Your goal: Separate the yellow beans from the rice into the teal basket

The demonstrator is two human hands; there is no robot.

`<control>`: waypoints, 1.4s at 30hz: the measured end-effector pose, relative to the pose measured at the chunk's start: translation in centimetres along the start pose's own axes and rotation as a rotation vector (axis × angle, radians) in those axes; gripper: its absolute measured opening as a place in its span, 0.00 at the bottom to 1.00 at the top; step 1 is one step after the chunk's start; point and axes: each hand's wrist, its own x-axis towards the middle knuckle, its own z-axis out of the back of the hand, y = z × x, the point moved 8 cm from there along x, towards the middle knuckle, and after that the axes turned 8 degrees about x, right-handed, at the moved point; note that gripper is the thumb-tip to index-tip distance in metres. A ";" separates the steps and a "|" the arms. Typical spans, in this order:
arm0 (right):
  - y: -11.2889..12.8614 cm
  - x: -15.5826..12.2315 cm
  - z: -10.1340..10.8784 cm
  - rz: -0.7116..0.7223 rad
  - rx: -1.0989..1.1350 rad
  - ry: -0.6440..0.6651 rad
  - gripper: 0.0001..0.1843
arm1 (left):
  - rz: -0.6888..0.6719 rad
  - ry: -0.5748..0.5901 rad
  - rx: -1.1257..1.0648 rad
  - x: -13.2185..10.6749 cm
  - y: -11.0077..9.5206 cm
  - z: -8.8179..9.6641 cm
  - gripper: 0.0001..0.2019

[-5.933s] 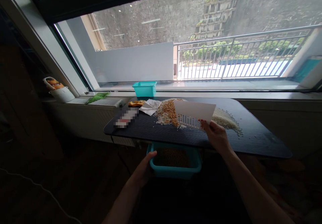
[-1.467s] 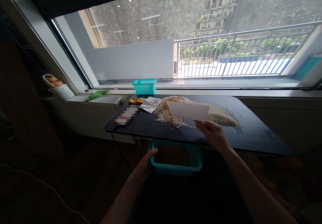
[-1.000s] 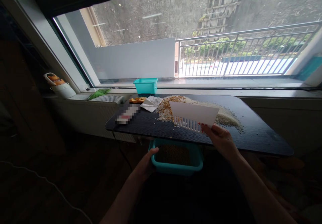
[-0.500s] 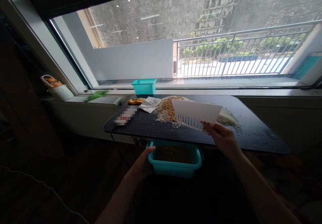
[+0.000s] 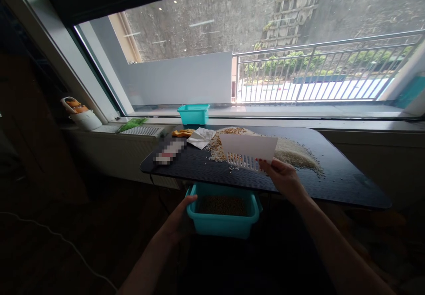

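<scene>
White slotted card (image 5: 248,145), just right of the frame's centre, is pinched in the right hand (image 5: 283,176) before the grain (image 5: 294,152). At lower centre, the left hand (image 5: 179,217), curled, grips the turquoise bin (image 5: 222,225).

At the frame's centre, grain (image 5: 294,152) lies on the desk (image 5: 348,184), behind the sheet (image 5: 249,145); paper (image 5: 201,138) is left of both. The near bin (image 5: 222,226), with kernels (image 5: 222,204) inside, is at lower centre; the far bin (image 5: 194,115) is behind the desk.
</scene>
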 end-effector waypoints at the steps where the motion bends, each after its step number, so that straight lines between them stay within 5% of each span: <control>1: 0.3 0.0 -0.1 0.001 0.000 -0.004 0.19 | 0.003 0.002 -0.003 -0.1 -0.1 -0.1 0.27; 9: 0.5 -1.2 -0.8 0.000 0.003 0.059 0.17 | 0.027 -0.061 0.008 -0.9 -0.6 0.6 0.28; 17: 1.3 -5.2 -4.1 0.050 0.100 0.208 0.14 | 0.015 -0.042 -0.056 -1.6 -1.1 1.8 0.28; 24: 2.1 -0.2 -2.8 0.091 -0.036 -0.011 0.16 | -0.053 -0.165 -0.034 -3.7 -2.6 5.5 0.30; 30: 0.7 2.1 -3.5 0.060 -0.109 0.001 0.18 | -0.051 -0.147 -0.080 -3.8 -2.6 7.0 0.30; 42: 0.4 3.9 -5.9 0.131 -0.172 0.030 0.22 | -0.034 -0.152 -0.053 -3.5 -2.7 4.7 0.29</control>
